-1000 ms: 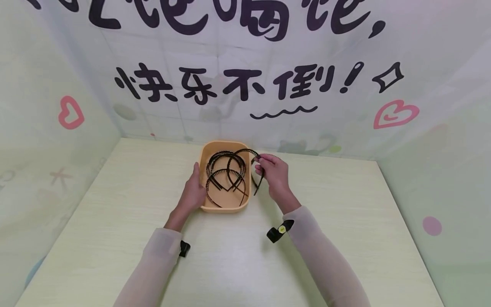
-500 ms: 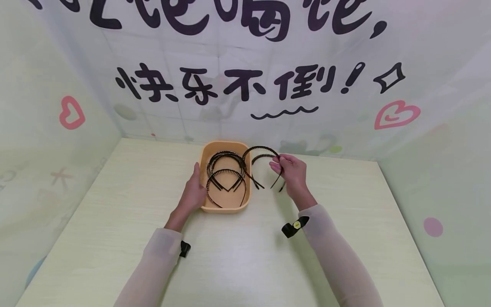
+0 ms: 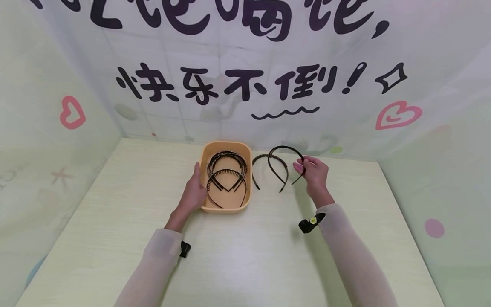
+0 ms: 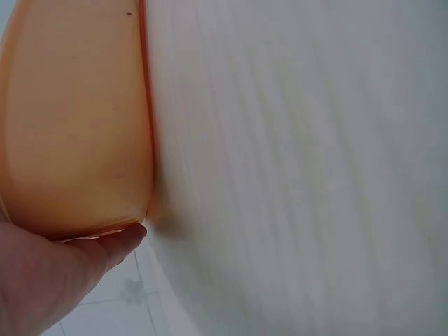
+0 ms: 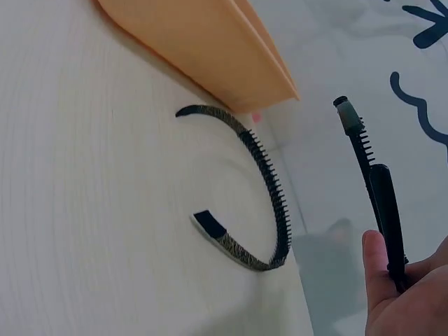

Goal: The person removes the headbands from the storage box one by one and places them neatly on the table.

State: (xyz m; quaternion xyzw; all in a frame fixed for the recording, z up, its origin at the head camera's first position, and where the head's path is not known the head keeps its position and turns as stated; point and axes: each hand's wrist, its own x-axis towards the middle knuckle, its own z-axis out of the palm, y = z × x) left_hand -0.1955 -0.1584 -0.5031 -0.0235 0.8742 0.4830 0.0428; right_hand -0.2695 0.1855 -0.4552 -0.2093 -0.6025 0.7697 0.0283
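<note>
My left hand (image 3: 191, 192) grips the left side of a peach-orange plastic bin (image 3: 227, 210), with its fingers along the outer wall. Several black toothed headbands (image 3: 227, 153) lie inside the bin, overlapping at the back, with one headband (image 3: 223, 171) nearer the front. To the right of the bin, my right hand (image 3: 316, 172) pinches one end of another black headband (image 3: 285, 147), whose arc is raised towards the left. Another toothed headband (image 5: 276, 189) lies on the table beside the bin; in the head view the held one overlaps it.
The pale wood-grain table (image 3: 238, 260) ends at a printed white backdrop (image 3: 215, 123) close behind the bin. Similar printed sheets (image 3: 452, 204) rise on the left and right sides. Each wrist carries a small black camera (image 3: 311, 222).
My right hand has moved right, carrying the headband out from over the bin to above the table. The headband lying on the table now shows more fully. My left hand stays on the bin.
</note>
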